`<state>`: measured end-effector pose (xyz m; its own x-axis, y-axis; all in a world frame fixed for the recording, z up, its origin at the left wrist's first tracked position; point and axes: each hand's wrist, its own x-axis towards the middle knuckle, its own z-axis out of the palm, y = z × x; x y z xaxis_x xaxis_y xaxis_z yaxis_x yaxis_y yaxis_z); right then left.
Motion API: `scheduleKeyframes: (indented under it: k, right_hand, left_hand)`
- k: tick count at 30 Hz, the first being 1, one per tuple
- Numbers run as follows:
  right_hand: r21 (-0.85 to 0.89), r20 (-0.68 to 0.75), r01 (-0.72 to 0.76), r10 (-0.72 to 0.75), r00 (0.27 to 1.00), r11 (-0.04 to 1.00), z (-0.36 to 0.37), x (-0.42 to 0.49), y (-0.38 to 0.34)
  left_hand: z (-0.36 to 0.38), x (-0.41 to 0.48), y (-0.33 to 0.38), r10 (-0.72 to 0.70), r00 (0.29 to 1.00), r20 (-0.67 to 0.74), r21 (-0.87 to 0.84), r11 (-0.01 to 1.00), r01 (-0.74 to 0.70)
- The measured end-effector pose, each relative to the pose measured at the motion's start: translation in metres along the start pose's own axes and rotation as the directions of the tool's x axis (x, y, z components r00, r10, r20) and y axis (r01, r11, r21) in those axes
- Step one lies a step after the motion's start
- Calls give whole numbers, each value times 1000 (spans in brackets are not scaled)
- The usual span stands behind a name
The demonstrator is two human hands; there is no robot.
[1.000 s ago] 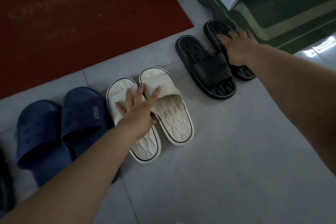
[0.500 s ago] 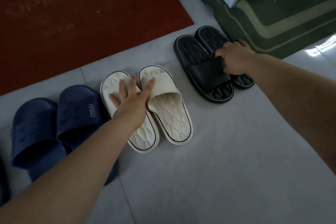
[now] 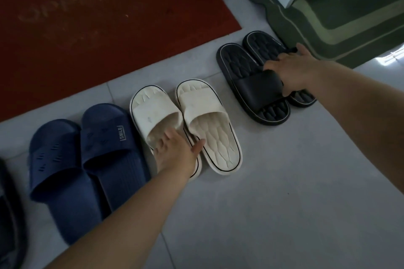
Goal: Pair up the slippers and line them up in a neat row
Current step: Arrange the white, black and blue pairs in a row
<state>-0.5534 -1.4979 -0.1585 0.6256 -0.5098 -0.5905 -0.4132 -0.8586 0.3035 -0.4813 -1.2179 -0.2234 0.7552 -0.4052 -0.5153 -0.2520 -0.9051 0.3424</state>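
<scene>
Left hand [image 3: 175, 155]: fingers spread, flat on the heel of the left cream moulded-foam slipper [image 3: 157, 120]; its mate [image 3: 209, 126] lies just beside.
Right hand [image 3: 290, 72]: fingers curled over the straps of the black ridged-sole slipper pair [image 3: 251, 85], beside the green doormat [image 3: 328, 35].
Navy rubber slipper pair [image 3: 87, 159]: paired, touching the cream pair.
Risk: a flat-palm push may skew the cream heel; dragging the black pair may split it or leave the gap.
</scene>
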Motion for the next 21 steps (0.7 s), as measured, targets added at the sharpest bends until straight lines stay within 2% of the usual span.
scheduleKeyframes:
  k: [3,6,8,10,12,13,15,16,18,19,21]
  right_hand:
    - [-58,12,-3,4,1000,998,-12,-2,-2]
    - [45,-47,-35,37,998,998,-6,-13,-5]
    - [243,-113,-94,124,986,966,-1,-27,-6]
    - [519,-133,-172,278,951,837,-1,-41,-6]
    - [741,-87,-222,418,904,634,-2,-51,-2]
    - [850,-71,-202,485,872,487,-1,-54,-1]
    - [991,28,-99,589,808,88,2,-56,-1]
    - [990,107,-28,600,793,-140,2,-54,-2]
    - [827,260,94,526,810,-554,2,-44,-6]
    - [741,294,124,485,824,-660,3,-36,-8]
    - [712,291,114,439,850,-693,6,-17,-16]
  left_hand:
    - [-10,10,9,27,999,-39,20,999,-26]
    - [-16,21,12,9,1000,17,28,1000,-9]
    - [-16,25,8,18,997,69,29,999,-21]
    - [-17,28,6,24,995,95,25,999,-26]
    - [-17,29,6,15,993,117,35,999,-19]
    - [-18,28,6,10,992,122,48,999,-16]
    - [-18,28,7,-3,991,132,71,997,-7]
    - [-18,29,8,-8,990,139,80,997,-3]
    - [-18,30,10,-21,987,157,108,994,4]
    - [-18,31,11,-27,986,166,119,993,8]
    - [-20,34,12,-34,982,183,134,991,9]
